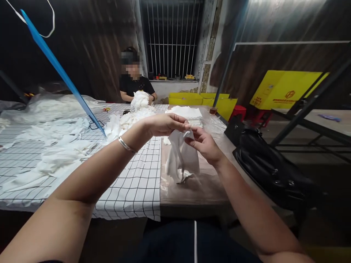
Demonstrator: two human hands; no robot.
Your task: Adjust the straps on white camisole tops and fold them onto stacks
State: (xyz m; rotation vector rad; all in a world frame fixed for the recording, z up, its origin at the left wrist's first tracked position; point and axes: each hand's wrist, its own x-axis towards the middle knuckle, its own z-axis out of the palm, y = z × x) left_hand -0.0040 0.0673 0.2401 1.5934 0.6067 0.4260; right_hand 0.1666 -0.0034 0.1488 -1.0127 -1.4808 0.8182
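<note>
Above plastic-covered surface [211, 186], white cloth [192, 157] hanging from both hands. Left hand [164, 125] pinching cloth's upper edge between thumb and fingers; right hand [204, 145] pinching same edge just beside, fingertips close together. Behind cloth, stack of white pieces [188, 110]. To left, checked cover [137, 182] with loose white fabric [61, 159] strewn on it. Across, co-worker [137, 86], white bundle [141, 100] at chest. Black bag [263, 160] at right.

The left hand [166, 124] and right hand [205, 146] pinch a hanging white cloth [190, 157]; a white stack [190, 111] lies beyond, loose fabric [61, 157] left, a co-worker [130, 84] far left.
</note>
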